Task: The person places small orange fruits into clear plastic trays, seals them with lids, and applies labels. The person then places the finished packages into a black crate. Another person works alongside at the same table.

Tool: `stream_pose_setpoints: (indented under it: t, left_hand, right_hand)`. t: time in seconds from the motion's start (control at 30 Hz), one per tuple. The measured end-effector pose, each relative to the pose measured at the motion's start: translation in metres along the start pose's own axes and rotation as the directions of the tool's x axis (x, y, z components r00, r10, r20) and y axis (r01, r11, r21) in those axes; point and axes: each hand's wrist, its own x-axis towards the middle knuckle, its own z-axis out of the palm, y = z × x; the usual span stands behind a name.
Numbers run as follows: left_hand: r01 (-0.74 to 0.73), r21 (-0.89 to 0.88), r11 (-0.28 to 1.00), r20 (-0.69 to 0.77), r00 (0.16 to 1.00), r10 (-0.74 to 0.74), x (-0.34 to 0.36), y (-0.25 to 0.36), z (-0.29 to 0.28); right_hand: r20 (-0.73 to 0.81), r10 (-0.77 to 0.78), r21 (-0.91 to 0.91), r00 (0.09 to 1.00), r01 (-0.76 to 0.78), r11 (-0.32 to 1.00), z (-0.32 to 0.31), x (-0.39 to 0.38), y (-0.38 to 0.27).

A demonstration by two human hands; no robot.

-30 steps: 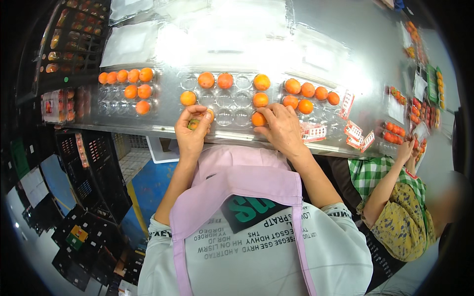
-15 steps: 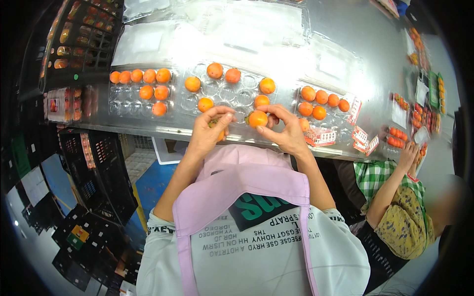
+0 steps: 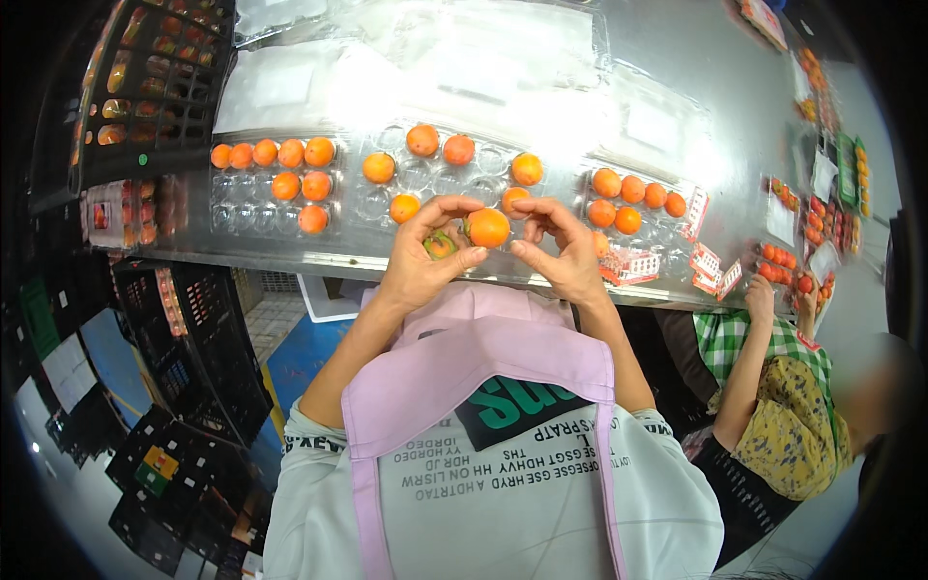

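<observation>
My left hand [image 3: 418, 259] pinches an orange persimmon [image 3: 487, 228] between thumb and fingertips. A second persimmon with a green calyx [image 3: 440, 245] sits in that same palm. My right hand [image 3: 561, 253] is just right of the pinched fruit, thumb and fingers apart and curved, with nothing seen in its grasp. Both hands are over the near edge of a clear plastic tray [image 3: 414, 174], whose round cups hold several persimmons [image 3: 423, 140] and some bare cups.
A partly filled clear tray [image 3: 261, 184] lies left, another [image 3: 638, 208] right, beside red-and-white labels [image 3: 628, 263]. Clear lids [image 3: 280, 87] lie beyond on the metal table [image 3: 667, 43]. Black crates [image 3: 193, 338] stand left. A person [image 3: 773, 416] handles red fruit at far right.
The persimmon that was in my right fingers is now pinched by my left hand. My right fingers have opened away from it. The other person's hands have shifted.
</observation>
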Motion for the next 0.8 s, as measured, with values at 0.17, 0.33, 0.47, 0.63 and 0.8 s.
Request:
stream_pose_setpoints:
  t: [0.17,0.33,0.47,0.63,0.8]
  left_hand:
    - [-0.078,-0.031,0.996,0.007,0.997,0.079,-0.001,-0.005,0.001]
    - [0.088,-0.492,0.866,0.131,0.991,-0.026,-0.007,-0.006,-0.003]
    - [0.148,-0.526,0.838,0.131,0.987,-0.092,-0.011,-0.012,-0.002]
    - [0.106,-0.445,0.889,-0.008,0.992,-0.122,-0.017,-0.013,0.006]
    - [0.123,-0.435,0.892,-0.056,0.985,-0.163,-0.021,-0.018,0.007]
  right_hand:
    - [-0.146,0.031,-0.204,0.989,-0.061,0.977,-0.013,0.008,0.002]
    - [-0.182,-0.115,-0.667,0.977,-0.037,0.744,-0.027,0.029,0.005]
    - [-0.118,-0.152,-0.781,0.981,0.003,0.625,-0.025,0.045,0.0]
    - [0.001,-0.175,-0.871,0.985,0.087,0.483,-0.024,0.058,0.004]
    - [-0.021,-0.042,-0.828,0.999,0.006,0.561,-0.036,0.064,0.009]
